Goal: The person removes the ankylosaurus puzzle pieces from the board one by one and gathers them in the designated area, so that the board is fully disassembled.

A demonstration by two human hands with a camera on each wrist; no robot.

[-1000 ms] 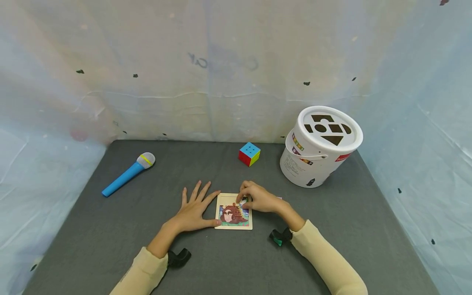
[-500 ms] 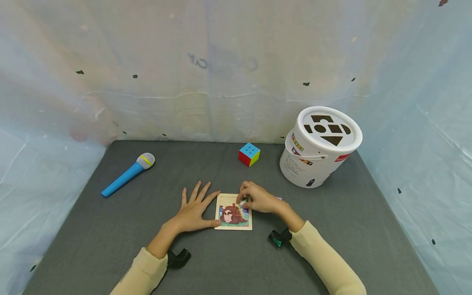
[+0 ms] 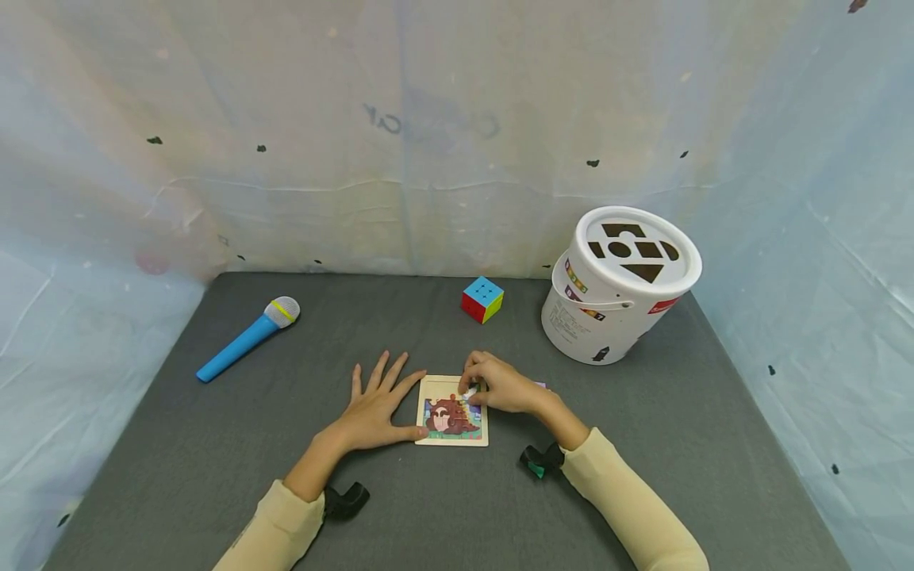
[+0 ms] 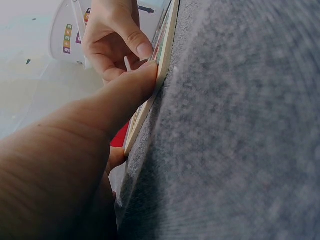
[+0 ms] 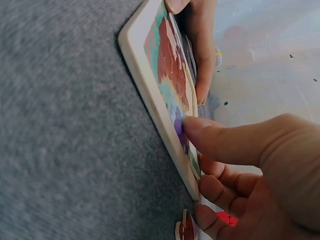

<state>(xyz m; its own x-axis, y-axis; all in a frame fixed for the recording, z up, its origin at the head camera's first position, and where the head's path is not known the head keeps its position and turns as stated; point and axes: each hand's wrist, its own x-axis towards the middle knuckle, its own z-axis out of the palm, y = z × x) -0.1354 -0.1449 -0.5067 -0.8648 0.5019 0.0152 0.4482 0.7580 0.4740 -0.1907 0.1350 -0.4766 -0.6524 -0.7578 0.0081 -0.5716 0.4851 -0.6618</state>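
Note:
A wooden jigsaw puzzle (image 3: pixel 452 436) with a pale frame and a brown dinosaur-like picture lies flat on the grey table. My left hand (image 3: pixel 376 414) is spread at its left side, thumb on the lower left edge and index fingertip at the upper left corner. Over the puzzle's upper right part, my right hand (image 3: pixel 505 386) pinches a small puzzle piece (image 3: pixel 470 392), mostly hidden by the fingers. In the right wrist view, the thumb (image 5: pixel 205 131) touches the picture near a purple patch, and the other fingers curl by the frame's far edge.
A loose puzzle piece (image 5: pixel 186 227) lies beside the frame. Further back stand a Rubik's cube (image 3: pixel 482 300) and a white lidded bucket (image 3: pixel 614 301) with shaped holes. A blue toy microphone (image 3: pixel 246 341) lies at the left. Plastic sheeting (image 3: pixel 457 143) surrounds the table.
My right fingers have shifted very slightly over the puzzle, and a bit more of the small piece's pale surface shows. The left hand and the puzzle stay in place.

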